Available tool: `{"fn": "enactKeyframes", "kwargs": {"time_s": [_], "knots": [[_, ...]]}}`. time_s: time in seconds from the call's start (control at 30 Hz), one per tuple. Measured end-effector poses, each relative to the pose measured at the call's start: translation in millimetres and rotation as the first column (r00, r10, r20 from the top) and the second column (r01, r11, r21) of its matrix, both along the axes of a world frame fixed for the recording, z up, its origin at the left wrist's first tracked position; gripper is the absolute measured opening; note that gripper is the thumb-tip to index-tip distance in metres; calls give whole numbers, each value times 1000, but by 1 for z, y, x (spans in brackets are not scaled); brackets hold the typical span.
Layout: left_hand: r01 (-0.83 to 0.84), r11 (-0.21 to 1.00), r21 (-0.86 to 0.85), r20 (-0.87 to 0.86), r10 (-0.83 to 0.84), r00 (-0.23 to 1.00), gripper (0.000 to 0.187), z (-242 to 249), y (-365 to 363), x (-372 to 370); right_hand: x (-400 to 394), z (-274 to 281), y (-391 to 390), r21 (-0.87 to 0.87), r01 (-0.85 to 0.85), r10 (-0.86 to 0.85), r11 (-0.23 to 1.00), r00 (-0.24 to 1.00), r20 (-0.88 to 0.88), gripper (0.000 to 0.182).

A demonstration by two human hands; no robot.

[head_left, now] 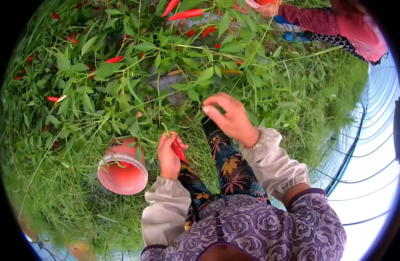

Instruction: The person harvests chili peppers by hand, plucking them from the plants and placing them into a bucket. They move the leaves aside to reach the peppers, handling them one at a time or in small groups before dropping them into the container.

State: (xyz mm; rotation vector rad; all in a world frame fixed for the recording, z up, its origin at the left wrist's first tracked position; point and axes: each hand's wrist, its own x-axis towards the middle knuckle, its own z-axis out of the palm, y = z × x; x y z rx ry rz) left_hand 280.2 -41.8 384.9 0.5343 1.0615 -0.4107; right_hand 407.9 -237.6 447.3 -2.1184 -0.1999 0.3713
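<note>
My left hand point(168, 156) is closed round a red chili pepper point(179, 152). Its red tip points down past my fingers, and a green stem sticks up above them. My right hand point(231, 119) is over the pepper plants' edge, above my patterned trouser leg. The thumb and forefinger there curve together in a pinch; whatever lies between the tips is too small to make out. Left of my left hand, a pink bucket point(124, 186) leans tilted in the grass, its mouth facing me. Some red chili peppers point(123, 164) show inside it.
Leafy pepper plants point(143, 82) spread ahead, with several red chili peppers point(185, 14) hanging among them. At the upper right, another person's sleeve point(311, 19) and hand point(269, 9) reach into the plants. A curved translucent wall point(365, 174) with dark ribs runs along the right.
</note>
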Motion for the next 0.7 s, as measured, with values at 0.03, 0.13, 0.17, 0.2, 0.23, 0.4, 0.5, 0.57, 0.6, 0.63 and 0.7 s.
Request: {"fn": "enactKeyframes", "kwargs": {"time_s": [0.03, 0.13, 0.17, 0.2, 0.23, 0.4, 0.5, 0.57, 0.6, 0.63, 0.7], "knots": [[6, 1000, 1, -5, -6, 1000, 9, -1, -4, 4, 27, -5, -28, 44, 252, -252, 967, 968, -20, 20], [221, 974, 57, 70, -224, 972, 8, 4, -20, 34, 117, -46, -120, 234, 726, -723, 647, 681, -113, 21], [229, 972, 60, 67, -233, 970, 8, 7, -31, 49, 136, -57, -147, 145, 811, -760, 567, 583, -287, 17], [285, 954, 90, 106, -294, 950, 10, 9, -43, 64, 145, -78, -178, -46, 780, -742, 624, 573, -348, 14], [338, 933, 121, 145, -354, 924, 12, 12, -55, 78, 143, -99, -198, -44, 785, -745, 618, 567, -351, 14], [374, 910, 179, 205, -406, 891, 14, 19, -100, 120, 143, -106, -198, -635, -254, -353, 730, 655, -668, 29], [378, 907, 187, 181, -410, 894, 13, 15, -111, 116, 120, -116, -204, -537, -368, -35, 759, 801, -598, 41], [389, 906, 166, 115, -409, 905, 12, 10, -113, 107, 94, -148, -231, -481, -287, 47, 829, 892, -451, 46], [388, 907, 161, 95, -406, 909, 10, 7, -113, 102, 90, -154, -235, -516, -204, -67, 832, 886, -459, 43], [391, 906, 164, 92, -409, 908, 10, 5, -112, 97, 88, -157, -235, -553, -123, -181, 824, 868, -463, 39], [348, 929, 130, 39, -355, 934, 6, 4, -109, 90, 74, -138, -227, -498, 372, -613, 784, 591, -524, 27]]}}
